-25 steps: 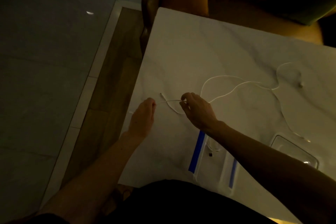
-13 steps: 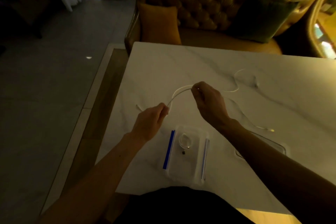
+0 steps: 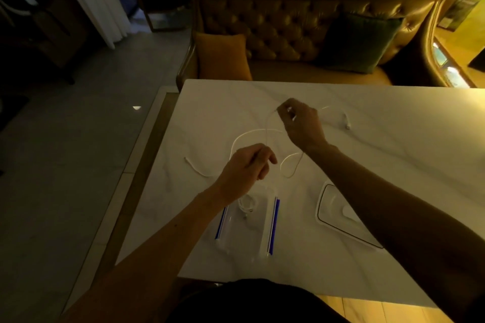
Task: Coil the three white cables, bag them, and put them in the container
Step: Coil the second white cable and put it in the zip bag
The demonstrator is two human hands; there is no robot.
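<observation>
Dim room, white marble desk (image 3: pixel 393 139) in front of me. My left hand (image 3: pixel 246 169) sits low over the desk's near-centre, grip pinched shut on the white cable (image 3: pixel 252 134), which arcs up and away from my fingers in a loop. My right hand (image 3: pixel 301 120) is further out and higher, grip also pinched on the same cable, a thin run of it going from those fingertips down toward the left hand. More of the cable curls in a small loop on the desk btwn my two wrists, and one loose end trails off to the left, lying flat. The other plug end lies on the desk just right of my right hand. Nearer to me, under my left forearm, lies a clear zip bag (image 3: pixel 249 228) w/ blue strips on both long edges; a coiled cable (image 3: pixel 246 204) is inside it, near the top end. To the right, partly hidden by my right forearm, is the clear container (image 3: pixel 328 207), dark-rimmed, something pale inside – can't tell what. Tufted sofa (image 3: pixel 288 29) beyond the desk's far edge.
</observation>
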